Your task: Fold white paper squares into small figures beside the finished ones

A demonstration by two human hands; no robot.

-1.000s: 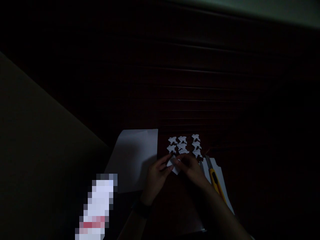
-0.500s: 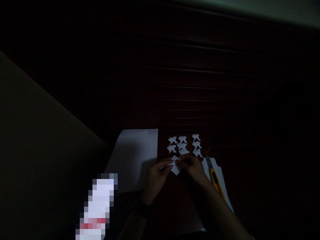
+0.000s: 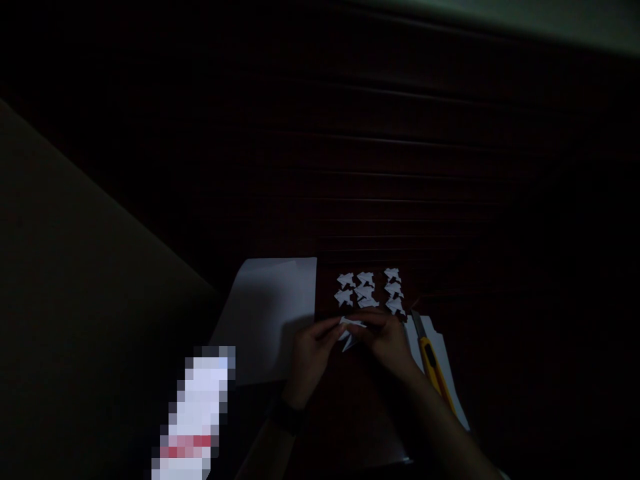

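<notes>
A small piece of folded white paper point(image 3: 349, 341) is pinched between my two hands, low in the middle of the view. My left hand point(image 3: 311, 350) grips its left side with thumb and fingers closed. From the right, my right hand point(image 3: 387, 340) pinches the other side, its fingers covering part of the paper. One narrow pointed flap hangs below the fingertips. Just beyond the hands, several small folded white paper figures point(image 3: 344, 297) lie in columns on the dark table point(image 3: 345, 420).
Left of my hands lies a large white paper sheet point(image 3: 270, 300). To the right, a yellow utility knife point(image 3: 434, 370) with its blade out rests on more white paper point(image 3: 444, 353). A pixelated bright object point(image 3: 195, 407) is at lower left. Dark ridged panelling point(image 3: 380, 143) rises behind.
The paper was a flat diamond facing me; now it is tilted and partly collapsed, with a narrow point hanging down. My fingers have closed in around it.
</notes>
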